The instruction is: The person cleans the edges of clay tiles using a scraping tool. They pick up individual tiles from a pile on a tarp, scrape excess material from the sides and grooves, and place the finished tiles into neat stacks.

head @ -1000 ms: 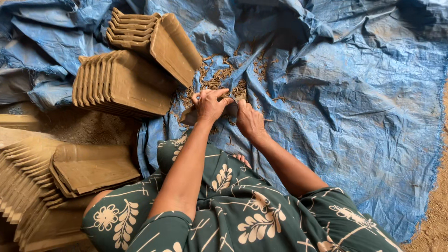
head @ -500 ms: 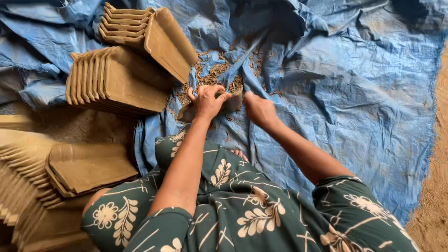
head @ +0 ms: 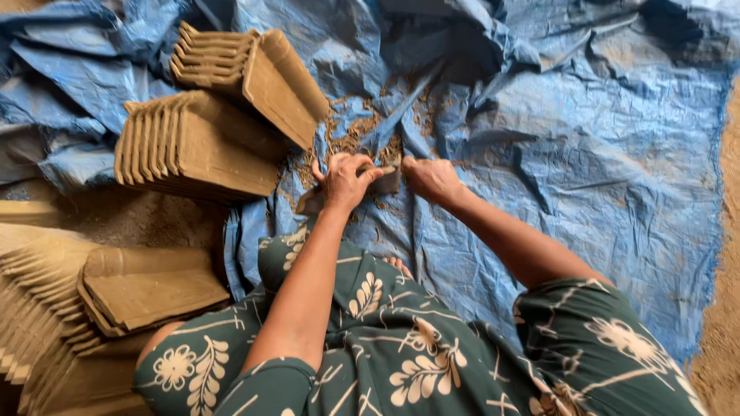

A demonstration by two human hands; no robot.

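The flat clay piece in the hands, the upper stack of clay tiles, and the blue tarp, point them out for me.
flat clay piece (head: 387, 182): head view, bare right end between the hands.
upper stack of clay tiles (head: 266, 73): head view, broad face of the nearest tile.
blue tarp (head: 586, 192): head view, bare wrinkled stretch at right.

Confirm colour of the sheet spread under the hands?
Blue: the crumpled tarp is blue, dusted with brown crumbs near both hands. The head view shows it.

Single head-worn cam, looked steeply down and forward from the wearer's own viewpoint, close over lap and blue tarp (head: 586, 154). No second view to overlap.
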